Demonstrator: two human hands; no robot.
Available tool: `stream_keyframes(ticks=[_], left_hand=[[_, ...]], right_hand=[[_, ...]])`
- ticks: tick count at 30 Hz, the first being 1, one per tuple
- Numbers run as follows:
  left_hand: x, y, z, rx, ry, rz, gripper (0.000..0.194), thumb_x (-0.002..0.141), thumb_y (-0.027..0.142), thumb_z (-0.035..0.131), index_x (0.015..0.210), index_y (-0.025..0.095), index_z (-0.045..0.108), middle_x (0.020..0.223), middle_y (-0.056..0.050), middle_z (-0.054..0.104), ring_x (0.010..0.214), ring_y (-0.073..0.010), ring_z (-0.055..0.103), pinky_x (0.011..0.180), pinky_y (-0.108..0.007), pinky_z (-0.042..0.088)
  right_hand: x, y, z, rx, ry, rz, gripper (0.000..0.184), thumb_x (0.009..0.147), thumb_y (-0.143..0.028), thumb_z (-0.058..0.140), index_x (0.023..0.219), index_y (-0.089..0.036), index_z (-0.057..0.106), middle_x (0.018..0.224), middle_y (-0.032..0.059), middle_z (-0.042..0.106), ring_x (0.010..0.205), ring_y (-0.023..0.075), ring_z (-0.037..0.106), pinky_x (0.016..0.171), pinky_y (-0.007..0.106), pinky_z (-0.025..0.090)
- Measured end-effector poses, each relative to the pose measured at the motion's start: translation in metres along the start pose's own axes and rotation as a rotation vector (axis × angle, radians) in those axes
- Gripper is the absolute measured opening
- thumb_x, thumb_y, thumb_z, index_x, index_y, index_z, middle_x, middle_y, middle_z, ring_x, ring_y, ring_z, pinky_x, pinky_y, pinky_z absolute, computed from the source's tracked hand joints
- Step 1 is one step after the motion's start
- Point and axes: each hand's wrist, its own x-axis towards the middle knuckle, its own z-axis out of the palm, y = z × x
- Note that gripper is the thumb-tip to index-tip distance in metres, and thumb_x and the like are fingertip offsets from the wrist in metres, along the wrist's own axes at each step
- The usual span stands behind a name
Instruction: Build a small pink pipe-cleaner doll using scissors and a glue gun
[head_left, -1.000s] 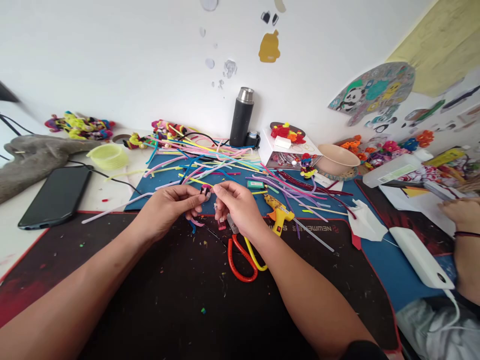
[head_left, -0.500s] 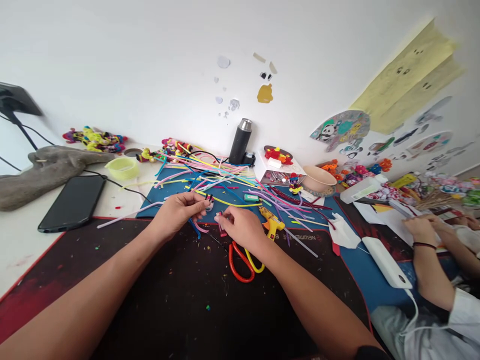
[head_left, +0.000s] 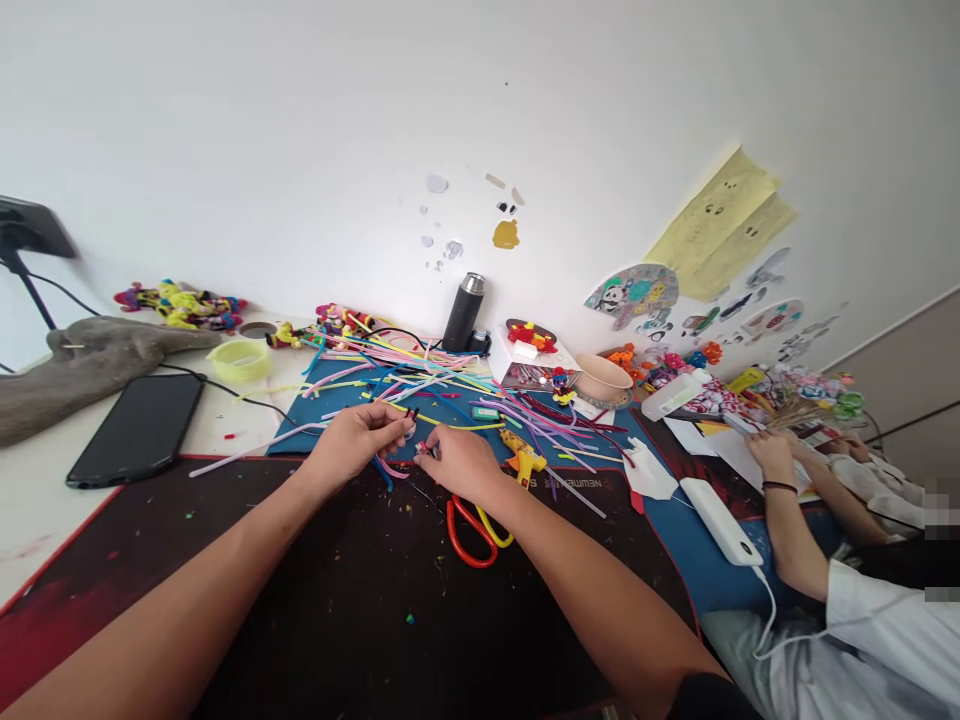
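Note:
My left hand [head_left: 361, 440] is closed in a pinch on a small pale piece with black tips [head_left: 412, 416]. Close to its right, my right hand [head_left: 465, 463] pinches a small pink and dark red piece [head_left: 421, 449], mostly covered by the fingers. The two pieces look slightly apart. Behind both hands lies a loose heap of coloured pipe cleaners [head_left: 405, 370]. Scissors with red and yellow handles [head_left: 472, 545] rest on the dark mat below my right hand. A yellow glue gun [head_left: 525, 460] lies just right of that hand.
At the left are a black phone [head_left: 135, 430], a roll of yellow-green tape [head_left: 240, 362] and a driftwood piece [head_left: 105, 355]. A black flask [head_left: 463, 312] stands by the wall. Pipe-cleaner figures [head_left: 180, 303] lie behind. A white power bank [head_left: 721, 522] sits near a co-worker's arm [head_left: 780, 510].
The view has turned slightly up and to the right, so things sit lower and further left. Both hands keep their pinches, and my right hand is slightly closer to my left.

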Motion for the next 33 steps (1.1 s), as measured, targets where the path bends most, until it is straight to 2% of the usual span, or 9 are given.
stream_keyframes(ticks=[4, 8, 12, 16, 18, 22, 24, 28, 33], left_hand=[[0.001, -0.002, -0.001, 0.004, 0.010, 0.018, 0.056, 0.064, 0.072, 0.091, 0.070, 0.019, 0.073, 0.066, -0.002, 0.071, 0.059, -0.0160, 0.059, 0.058, -0.027, 0.049], [0.001, -0.004, -0.001, 0.018, 0.019, 0.042, 0.056, 0.068, 0.075, 0.087, 0.071, 0.020, 0.073, 0.068, -0.003, 0.072, 0.059, -0.0167, 0.059, 0.058, -0.027, 0.049], [0.001, -0.003, -0.001, 0.013, 0.019, 0.038, 0.060, 0.068, 0.079, 0.084, 0.073, 0.020, 0.074, 0.068, -0.003, 0.071, 0.059, -0.0171, 0.059, 0.058, -0.027, 0.049], [0.002, -0.003, -0.001, 0.005, 0.022, 0.021, 0.060, 0.067, 0.079, 0.085, 0.073, 0.020, 0.075, 0.067, -0.003, 0.070, 0.059, -0.0166, 0.059, 0.058, -0.026, 0.049], [0.002, -0.004, -0.002, -0.007, 0.023, 0.004, 0.060, 0.066, 0.078, 0.086, 0.072, 0.019, 0.075, 0.067, -0.003, 0.071, 0.059, -0.0164, 0.059, 0.057, -0.026, 0.048], [0.003, -0.006, -0.004, -0.025, 0.030, -0.010, 0.058, 0.065, 0.074, 0.089, 0.071, 0.019, 0.075, 0.067, -0.002, 0.071, 0.059, -0.0152, 0.059, 0.057, -0.025, 0.048], [0.003, -0.007, -0.004, -0.031, 0.028, -0.010, 0.056, 0.066, 0.073, 0.089, 0.073, 0.019, 0.076, 0.067, -0.002, 0.071, 0.059, -0.0151, 0.058, 0.058, -0.025, 0.048], [0.003, -0.005, -0.003, -0.041, 0.021, -0.022, 0.057, 0.066, 0.073, 0.090, 0.075, 0.018, 0.078, 0.069, -0.003, 0.072, 0.060, -0.0157, 0.058, 0.058, -0.026, 0.048], [0.001, -0.002, -0.001, -0.012, 0.022, -0.058, 0.057, 0.064, 0.073, 0.092, 0.074, 0.019, 0.076, 0.069, -0.002, 0.071, 0.062, -0.0158, 0.059, 0.061, -0.027, 0.049]], right_hand=[[-0.003, -0.002, 0.002, 0.026, 0.014, -0.008, 0.026, 0.094, -0.043, 0.075, 0.110, -0.023, 0.071, 0.097, 0.0064, 0.078, 0.094, 0.0261, 0.072, 0.070, 0.032, 0.037], [-0.006, -0.001, 0.005, 0.160, 0.041, -0.028, 0.016, 0.090, -0.033, 0.074, 0.099, -0.023, 0.066, 0.086, 0.0009, 0.073, 0.080, 0.0203, 0.067, 0.066, 0.030, 0.035], [-0.007, 0.008, 0.009, 0.478, 0.071, -0.040, 0.015, 0.090, -0.030, 0.072, 0.093, -0.023, 0.058, 0.076, -0.0049, 0.064, 0.068, 0.0155, 0.062, 0.063, 0.026, 0.039], [-0.003, 0.017, 0.014, 0.848, 0.019, -0.021, 0.023, 0.088, -0.036, 0.071, 0.091, -0.025, 0.052, 0.070, -0.0079, 0.061, 0.056, 0.0128, 0.060, 0.054, 0.023, 0.042], [-0.001, 0.018, 0.017, 1.019, -0.022, 0.012, 0.030, 0.085, -0.043, 0.073, 0.092, -0.025, 0.049, 0.069, -0.0090, 0.061, 0.050, 0.0127, 0.059, 0.048, 0.023, 0.043], [0.000, 0.014, 0.018, 1.305, -0.074, 0.025, 0.041, 0.080, -0.048, 0.076, 0.094, -0.026, 0.045, 0.070, -0.0068, 0.069, 0.051, 0.0150, 0.065, 0.045, 0.022, 0.046], [0.001, 0.011, 0.017, 1.402, -0.079, 0.027, 0.044, 0.079, -0.049, 0.077, 0.093, -0.026, 0.043, 0.066, -0.0061, 0.069, 0.045, 0.0128, 0.059, 0.041, 0.021, 0.038], [0.005, 0.008, 0.015, 1.562, -0.072, 0.058, 0.051, 0.076, -0.055, 0.084, 0.090, -0.024, 0.046, 0.057, -0.0106, 0.057, 0.038, 0.0053, 0.037, 0.039, 0.018, 0.017], [0.013, 0.012, 0.015, 1.650, -0.124, 0.051, 0.055, 0.078, -0.064, 0.085, 0.089, -0.021, 0.054, 0.056, -0.0114, 0.049, 0.040, 0.0033, 0.028, 0.042, 0.020, 0.012]])
